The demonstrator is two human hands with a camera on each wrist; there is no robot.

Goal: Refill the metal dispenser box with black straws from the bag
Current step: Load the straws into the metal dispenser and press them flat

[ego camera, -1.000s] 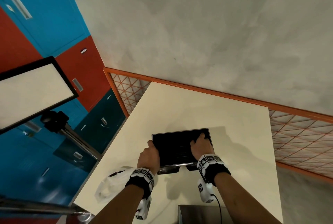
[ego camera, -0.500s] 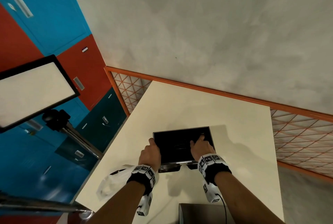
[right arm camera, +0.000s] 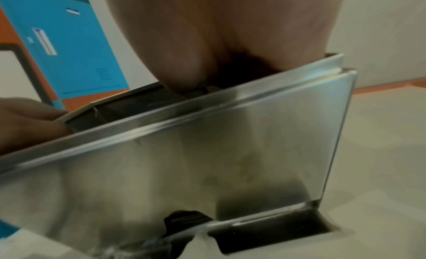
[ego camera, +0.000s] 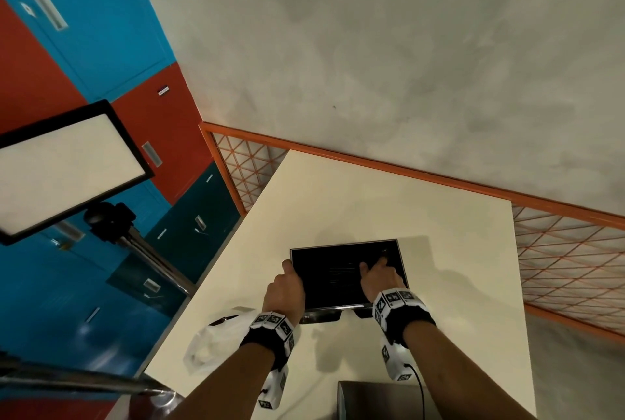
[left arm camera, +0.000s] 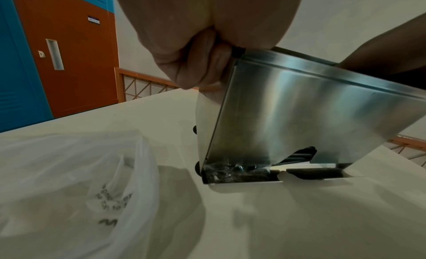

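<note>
While the shiny stainless-steel dispenser box (ego camera: 348,279) sits open-topped on the cream-coloured table (ego camera: 389,203), both hands are on it. The left hand (ego camera: 284,294) is wrapped around the box's left rim, fingers (left arm camera: 196,66) curled over the corner in the left wrist view. The right hand (ego camera: 380,281) reaches down into the open top with a finger or two stretched forward, but honestly I can't tell whether it's holding anything in there, since the right wrist view only shows the heel of the hand disappearing behind the steel wall.

Room-wise, the box is in the near half of the table with plenty of bare surface beyond it and to its right. The table's left edge is near, and the crumpled translucent white plastic bag (ego camera: 216,342) lies just beside that edge, near the left wrist but apart from the box. An orange-framed mesh railing (ego camera: 568,260) runs past the far and right sides.

Inside the box it's basically a black void from the head view, so individual black straws (left arm camera: 302,154) are hard to pick out there; the left wrist view shows some through the notch at the bottom front. The printing on the bag is too blurry to read. A grey metal thing (ego camera: 372,399) at the bottom is cut off by the frame.
</note>
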